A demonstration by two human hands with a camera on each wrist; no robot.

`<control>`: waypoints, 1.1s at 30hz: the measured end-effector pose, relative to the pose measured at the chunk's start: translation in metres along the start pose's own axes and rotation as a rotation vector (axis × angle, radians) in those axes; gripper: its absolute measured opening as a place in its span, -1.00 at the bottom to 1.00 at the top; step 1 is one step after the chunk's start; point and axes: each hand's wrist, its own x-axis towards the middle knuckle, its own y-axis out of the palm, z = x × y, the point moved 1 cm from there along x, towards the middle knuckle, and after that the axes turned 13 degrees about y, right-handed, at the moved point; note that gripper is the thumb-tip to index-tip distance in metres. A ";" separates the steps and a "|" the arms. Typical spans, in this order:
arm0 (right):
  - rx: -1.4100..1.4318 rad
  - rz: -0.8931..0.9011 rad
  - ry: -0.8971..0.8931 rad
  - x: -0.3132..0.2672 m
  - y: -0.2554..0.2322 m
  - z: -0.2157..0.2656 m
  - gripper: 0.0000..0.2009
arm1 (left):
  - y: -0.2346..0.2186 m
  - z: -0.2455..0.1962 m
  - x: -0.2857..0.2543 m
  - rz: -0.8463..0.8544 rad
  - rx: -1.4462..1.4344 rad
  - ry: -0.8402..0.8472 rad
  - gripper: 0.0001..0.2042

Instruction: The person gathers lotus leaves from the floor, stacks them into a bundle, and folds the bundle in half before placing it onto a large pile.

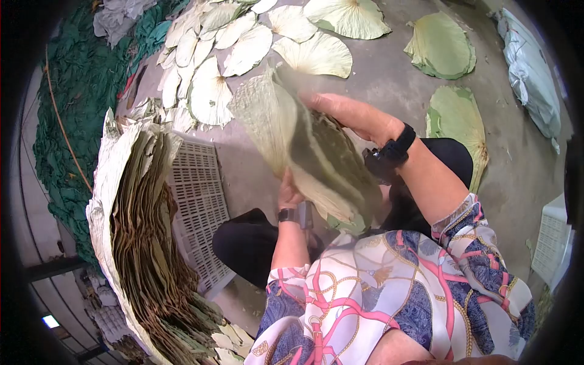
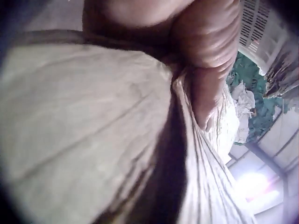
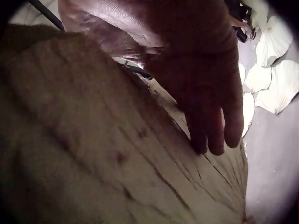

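No text, label, brand, number or sign can be read in the head view or in either wrist view.

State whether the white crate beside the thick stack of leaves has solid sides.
No, the crate beside the leaf stack shows a side full of slots.

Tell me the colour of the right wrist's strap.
The strap is black, clearest in the head view.

The wrinkled, pale-green leaves [image 1: 263,115] are folded over and tilted.
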 end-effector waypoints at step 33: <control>-0.974 -0.258 -0.105 0.049 0.048 -0.134 -0.53 | 0.047 -0.010 -0.026 -0.307 0.250 -0.173 -0.43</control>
